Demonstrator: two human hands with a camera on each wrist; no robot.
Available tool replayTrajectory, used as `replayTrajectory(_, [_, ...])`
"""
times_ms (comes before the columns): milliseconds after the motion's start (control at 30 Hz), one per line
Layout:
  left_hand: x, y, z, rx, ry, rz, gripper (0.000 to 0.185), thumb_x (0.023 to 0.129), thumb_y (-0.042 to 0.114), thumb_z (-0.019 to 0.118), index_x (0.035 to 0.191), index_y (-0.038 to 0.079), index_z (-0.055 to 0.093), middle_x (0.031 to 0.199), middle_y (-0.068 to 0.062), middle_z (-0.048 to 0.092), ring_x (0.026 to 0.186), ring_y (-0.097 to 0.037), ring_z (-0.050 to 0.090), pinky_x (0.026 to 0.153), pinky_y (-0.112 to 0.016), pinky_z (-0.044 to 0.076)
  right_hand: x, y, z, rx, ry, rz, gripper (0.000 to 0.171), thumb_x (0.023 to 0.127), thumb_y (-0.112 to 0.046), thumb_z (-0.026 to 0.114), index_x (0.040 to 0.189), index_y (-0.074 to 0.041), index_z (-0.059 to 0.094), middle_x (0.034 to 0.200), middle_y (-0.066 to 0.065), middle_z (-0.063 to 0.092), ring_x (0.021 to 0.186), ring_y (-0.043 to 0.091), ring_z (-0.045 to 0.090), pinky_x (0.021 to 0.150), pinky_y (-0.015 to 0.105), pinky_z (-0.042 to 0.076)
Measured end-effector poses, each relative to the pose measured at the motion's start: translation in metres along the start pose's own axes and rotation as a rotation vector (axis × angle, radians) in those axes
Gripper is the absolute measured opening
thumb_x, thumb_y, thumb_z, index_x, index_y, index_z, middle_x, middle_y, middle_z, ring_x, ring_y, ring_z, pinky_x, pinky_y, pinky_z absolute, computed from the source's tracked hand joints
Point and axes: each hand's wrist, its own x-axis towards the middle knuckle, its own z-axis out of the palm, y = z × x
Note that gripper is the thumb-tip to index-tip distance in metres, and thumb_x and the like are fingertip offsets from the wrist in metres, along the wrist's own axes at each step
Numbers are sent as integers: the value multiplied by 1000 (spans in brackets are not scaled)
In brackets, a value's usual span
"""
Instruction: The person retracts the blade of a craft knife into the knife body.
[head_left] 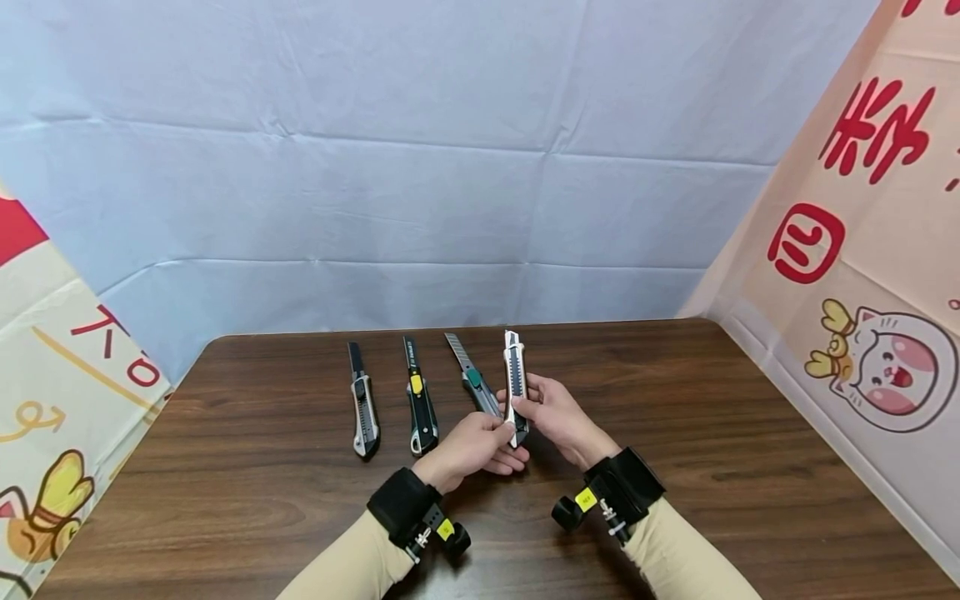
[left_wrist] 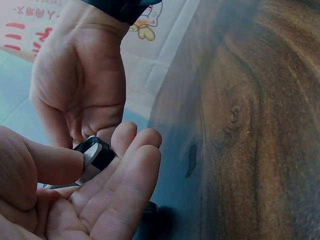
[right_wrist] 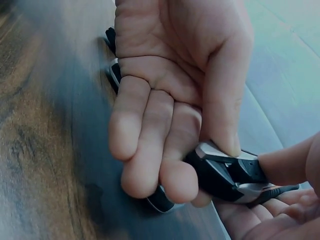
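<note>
A silver-and-black utility knife (head_left: 516,371) is held up off the table, its front end pointing away from me. My left hand (head_left: 474,446) pinches its rear end, with the thumb on top and the fingers stretched beneath. My right hand (head_left: 561,417) grips the knife's side between thumb and fingers. The left wrist view shows the black-and-white rear end of the knife (left_wrist: 94,156) under my left thumb. In the right wrist view both thumbs press on the knife (right_wrist: 225,175). Fingers hide part of its handle.
Left of the held knife lie a grey knife with a green slider (head_left: 474,379) and its blade out, a black knife with a yellow slider (head_left: 420,408), and a silver-black knife (head_left: 365,417). The brown wooden table (head_left: 675,400) meets a pale cloth backdrop (head_left: 420,208).
</note>
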Motion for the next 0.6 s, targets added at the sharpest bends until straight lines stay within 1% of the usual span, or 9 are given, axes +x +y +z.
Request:
replayTrajectory(133, [0, 0, 0, 1, 4, -1, 37, 105, 19, 41, 114, -11, 61, 98, -24, 73, 87, -26, 74, 74, -33, 61, 1, 0, 0, 5, -1, 1, 43, 101, -3, 46, 142, 7, 39, 130, 24, 59, 117, 28, 62, 93, 30, 53])
replayTrajectory(233, [1, -1, 0, 3, 1, -4, 36, 105, 19, 41, 113, -11, 61, 98, -23, 73, 86, -25, 74, 74, -32, 61, 1, 1, 0, -6, -6, -9, 43, 101, -2, 45, 142, 7, 38, 130, 25, 59, 118, 29, 61, 94, 33, 53])
replayTrajectory(433, [3, -1, -2, -6, 9, -12, 35, 105, 18, 42, 113, -10, 61, 95, -20, 74, 84, -22, 74, 74, -31, 61, 1, 1, 1, -14, -19, -11, 49, 99, 0, 48, 146, 2, 36, 135, 24, 56, 124, 35, 57, 101, 37, 50])
replayTrajectory(600, [2, 0, -2, -4, 3, -14, 36, 105, 18, 41, 112, -11, 61, 95, -20, 74, 84, -21, 74, 73, -31, 61, 0, 1, 0, -12, -40, -13, 52, 99, 1, 47, 148, 2, 31, 139, 25, 53, 127, 37, 54, 105, 40, 48])
